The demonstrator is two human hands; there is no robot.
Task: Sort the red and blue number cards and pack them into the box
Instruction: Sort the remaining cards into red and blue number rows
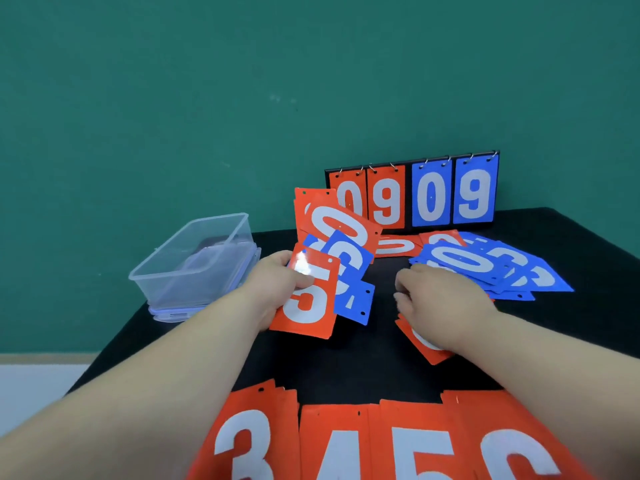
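a black table (pixel 360 372) stands against a green wall (pixel 207 98), with a strip of pale floor (pixel 34 386) at the near left. the left hand (pixel 277 285) grips a fan of red and blue cards (pixel 343 244) above the table's middle, a red 5 in front. the right hand (pixel 443 303) lies palm down over a red card (pixel 424 348) on the table; its fingers are blurred, so i cannot tell whether it grasps the card. a clear box (pixel 194 261) sits at the left edge. loose blue cards (pixel 491 268) spread at the right, a flip scoreboard (pixel 412 195) stands at the far edge, and a row of red cards (pixel 346 441) lines the near edge.
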